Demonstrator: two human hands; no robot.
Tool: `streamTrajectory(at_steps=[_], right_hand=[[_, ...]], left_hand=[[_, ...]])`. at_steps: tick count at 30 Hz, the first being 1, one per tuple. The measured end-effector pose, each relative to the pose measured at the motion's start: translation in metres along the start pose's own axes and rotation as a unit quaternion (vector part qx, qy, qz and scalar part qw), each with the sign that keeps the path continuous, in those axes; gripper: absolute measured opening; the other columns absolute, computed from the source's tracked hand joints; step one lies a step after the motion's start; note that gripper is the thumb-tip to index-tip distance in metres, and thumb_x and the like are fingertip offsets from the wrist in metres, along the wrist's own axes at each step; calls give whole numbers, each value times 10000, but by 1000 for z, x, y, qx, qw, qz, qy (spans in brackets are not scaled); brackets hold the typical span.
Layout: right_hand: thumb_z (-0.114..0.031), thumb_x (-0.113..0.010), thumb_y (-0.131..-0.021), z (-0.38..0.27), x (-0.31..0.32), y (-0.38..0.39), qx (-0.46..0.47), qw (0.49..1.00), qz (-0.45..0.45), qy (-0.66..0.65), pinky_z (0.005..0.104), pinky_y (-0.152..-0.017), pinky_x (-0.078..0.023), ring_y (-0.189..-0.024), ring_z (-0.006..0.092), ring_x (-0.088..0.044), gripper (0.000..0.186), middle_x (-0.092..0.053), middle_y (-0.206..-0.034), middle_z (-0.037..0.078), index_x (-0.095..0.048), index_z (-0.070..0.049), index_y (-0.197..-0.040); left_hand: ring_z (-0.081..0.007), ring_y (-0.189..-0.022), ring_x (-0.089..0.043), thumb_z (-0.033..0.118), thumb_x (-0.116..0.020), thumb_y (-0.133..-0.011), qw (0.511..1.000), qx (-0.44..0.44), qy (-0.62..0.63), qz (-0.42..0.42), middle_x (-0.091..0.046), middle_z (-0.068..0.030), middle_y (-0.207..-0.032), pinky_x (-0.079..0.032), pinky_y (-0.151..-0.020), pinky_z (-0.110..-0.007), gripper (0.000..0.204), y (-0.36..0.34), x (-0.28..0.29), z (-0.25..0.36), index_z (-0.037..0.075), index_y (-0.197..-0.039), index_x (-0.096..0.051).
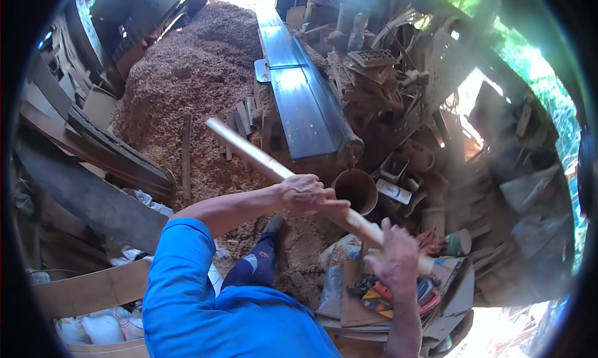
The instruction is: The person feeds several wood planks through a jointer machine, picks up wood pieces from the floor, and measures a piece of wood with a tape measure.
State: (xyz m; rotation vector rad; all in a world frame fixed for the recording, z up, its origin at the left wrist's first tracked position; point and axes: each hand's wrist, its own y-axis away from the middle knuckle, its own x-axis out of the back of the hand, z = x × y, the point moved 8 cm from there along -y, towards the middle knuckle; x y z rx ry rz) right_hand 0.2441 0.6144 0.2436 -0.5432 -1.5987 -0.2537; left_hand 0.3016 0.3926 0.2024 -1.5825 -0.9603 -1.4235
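A long, pale wooden strip (252, 152) slants across the view in front of me, its far end up to the left and its near end down to the right. My left hand (305, 195) is closed over the strip near its middle, with a finger stretched along it. Closer to the strip's lower right end, my right hand (397, 253) grips it, fingers on the far side. Beyond the strip lies the long metal bed (305, 109) of what looks like a planer, with a gap across it. The strip is apart from that bed.
A large heap of wood shavings (193, 59) lies left of the machine. A round bucket (355, 191) stands by its near end. Boards (93, 183) lean along the left. At the lower right, hand tools (377, 299) lie on cardboard, and scrap wood (374, 77) clutters the right.
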Motion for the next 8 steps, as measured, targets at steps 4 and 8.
streamTrajectory(at_steps=[4, 8], right_hand=[[-285, -822, -732, 9, -72, -36, -53, 959, -152, -234, 488, -775, -501, -874, 364, -662, 919, -652, -1077, 228, -382, -56, -1505], [-204, -808, -742, -11, -41, -122, -22, 995, -99, 19, 495, -648, -482, -676, 358, -619, 836, -623, -815, 170, -418, -2, -1454]], left_hand=[[-178, -759, -667, 264, -574, -907, 991, -119, -17, 54, -589, -12, -929, -499, -643, -340, 339, -33, -4, -55, 203, -1237, -531], [-159, -843, -636, 264, -591, -886, 988, -80, -31, 127, -589, -8, -937, -476, -743, -344, 205, -48, 15, -135, 193, -1077, -608]])
